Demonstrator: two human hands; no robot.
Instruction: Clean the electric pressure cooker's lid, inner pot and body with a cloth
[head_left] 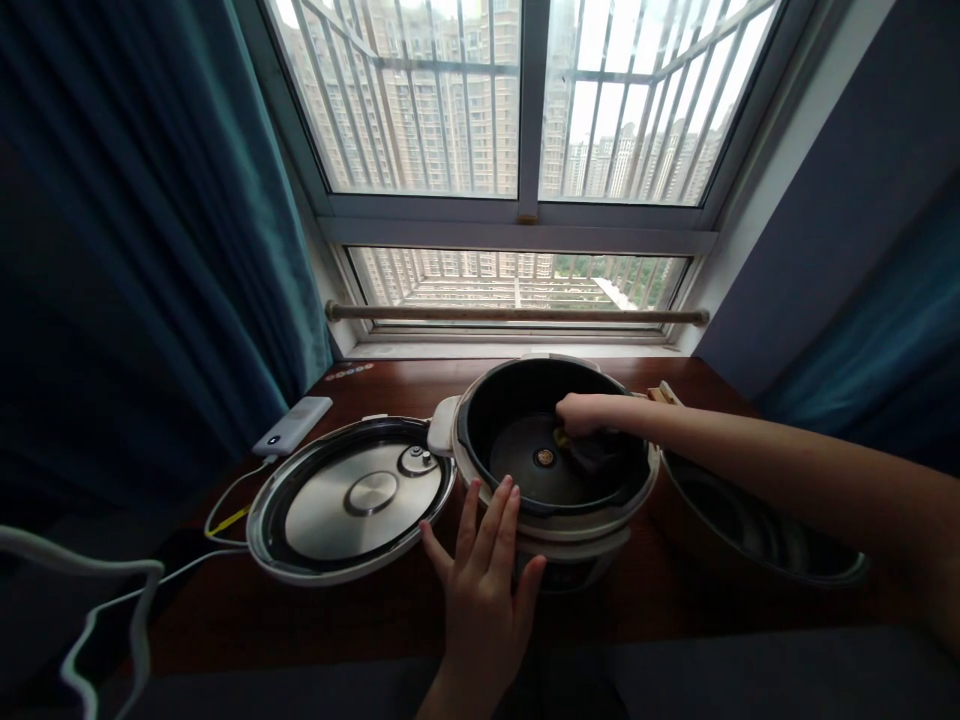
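Note:
An electric pressure cooker stands lidless on the table, its dark inside showing a small round brass-coloured part at the centre of the base. My right hand reaches into it from the right, fingers closed around a dark cloth with a bit of yellow at its edge. Much of the cloth is lost in shadow. Against the cooker's near left rim rests my left hand, its fingers spread. Left of the cooker lies the round lid, metal underside up. On the right, under my forearm, sits a metal inner pot.
A white power bank with a white cable lies at the table's left edge. The brown wooden table meets a barred window. Blue curtains hang at both sides. Behind the inner pot is a small light wooden object.

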